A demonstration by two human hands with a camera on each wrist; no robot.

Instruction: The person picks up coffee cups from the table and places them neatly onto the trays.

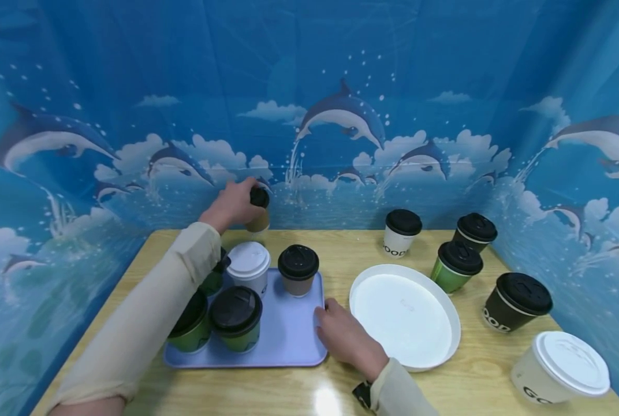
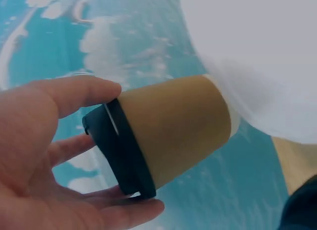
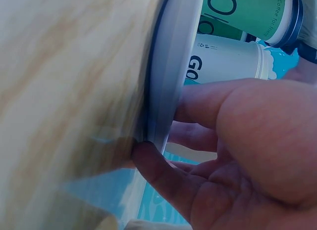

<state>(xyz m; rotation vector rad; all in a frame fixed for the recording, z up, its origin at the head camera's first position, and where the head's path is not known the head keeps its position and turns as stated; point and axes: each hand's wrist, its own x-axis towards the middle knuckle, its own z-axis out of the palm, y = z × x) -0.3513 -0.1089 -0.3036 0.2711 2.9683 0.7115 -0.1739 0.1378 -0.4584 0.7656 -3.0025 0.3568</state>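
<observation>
My left hand (image 1: 232,203) grips a brown paper cup with a black lid (image 1: 259,221) near the back of the table, behind the tray. In the left wrist view its thumb and fingers are around the lid end of that brown cup (image 2: 178,128). My right hand (image 1: 347,336) pinches the right edge of the lilac tray (image 1: 291,332), its thumb low at the rim (image 3: 171,67) in the right wrist view. On the tray stand a white cup (image 1: 249,263), another brown cup with a black lid (image 1: 298,268), and green cups with black lids (image 1: 237,323), partly hidden by my left arm.
A round white tray (image 1: 358,283) lies right of the lilac tray. Around its right side stand a white cup with a black lid (image 1: 400,237), a green cup (image 1: 448,274), two black cups (image 1: 507,306) and a white-lidded cup (image 1: 548,375). A dolphin-print curtain (image 1: 309,144) rises behind the table.
</observation>
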